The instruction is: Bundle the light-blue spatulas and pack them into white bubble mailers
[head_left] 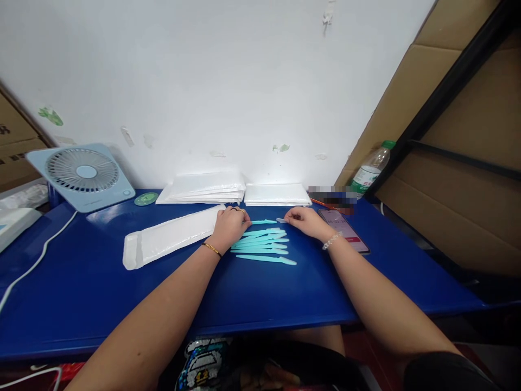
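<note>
Pinched in my left hand (pixel 231 227) is a turquoise stick-like tool (pixel 264 222), its narrow blade end pointing right. My right hand (pixel 303 220) closes its fingertips on a small translucent cap (pixel 281 220), a short gap away from the tool's tip. Below both hands, several similar turquoise tools (pixel 262 245) lie side by side on the blue table (pixel 285 298), with one (pixel 266 259) slightly apart at the front. A long white padded envelope (pixel 171 237) rests to the left, its right end beside my left hand.
Two stacks of white envelopes (pixel 199 190) stand against the wall. A light blue fan (pixel 87 172) and a green disc (pixel 146 199) are at the left. On the right are a phone (pixel 345 232), a bottle (pixel 369 171) and cardboard (pixel 456 179).
</note>
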The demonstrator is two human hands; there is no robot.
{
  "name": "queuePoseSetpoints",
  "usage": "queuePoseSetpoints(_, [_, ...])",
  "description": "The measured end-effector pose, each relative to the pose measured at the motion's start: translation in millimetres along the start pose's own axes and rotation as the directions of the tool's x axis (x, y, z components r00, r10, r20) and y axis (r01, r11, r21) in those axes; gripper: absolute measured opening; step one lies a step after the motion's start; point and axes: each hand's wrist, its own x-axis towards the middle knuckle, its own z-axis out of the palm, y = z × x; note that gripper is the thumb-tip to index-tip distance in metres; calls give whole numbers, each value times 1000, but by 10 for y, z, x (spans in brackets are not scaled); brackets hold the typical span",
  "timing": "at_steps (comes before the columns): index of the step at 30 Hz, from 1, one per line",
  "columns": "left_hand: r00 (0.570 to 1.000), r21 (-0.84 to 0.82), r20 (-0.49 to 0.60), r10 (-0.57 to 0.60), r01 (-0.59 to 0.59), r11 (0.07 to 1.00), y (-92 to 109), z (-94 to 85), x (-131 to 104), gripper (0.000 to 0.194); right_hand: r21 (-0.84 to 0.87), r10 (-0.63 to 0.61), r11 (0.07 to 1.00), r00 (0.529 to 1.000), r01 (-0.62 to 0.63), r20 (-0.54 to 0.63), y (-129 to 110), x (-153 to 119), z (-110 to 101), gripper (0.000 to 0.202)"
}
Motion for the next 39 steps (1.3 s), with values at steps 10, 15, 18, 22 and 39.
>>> queuePoseSetpoints(10, [1000,-6,-7,15,-15,1000,-21,32,22,17,-18,-62,998,998,62,-4,-146,21,87,17])
queuePoseSetpoints(15, [998,4,9,59,-59,998,88,51,19,17,22,-132,991,991,131,25,-234,29,131,17])
queuePoseSetpoints(18, [997,29,17,70,-70,997,132,26,-12,28,-10,-142,990,989,142,47,-281,-1,105,24])
queuePoseSetpoints(22, [969,-17,150,194,-194,981,137,-81,-140,76,-76,-209,972,963,224,168,-445,-178,28,68])
queuePoseSetpoints(39, [939,122,205,276,-305,944,715,16,-809,21,-498,-135,817,936,291,325,-1017,-781,237,24])
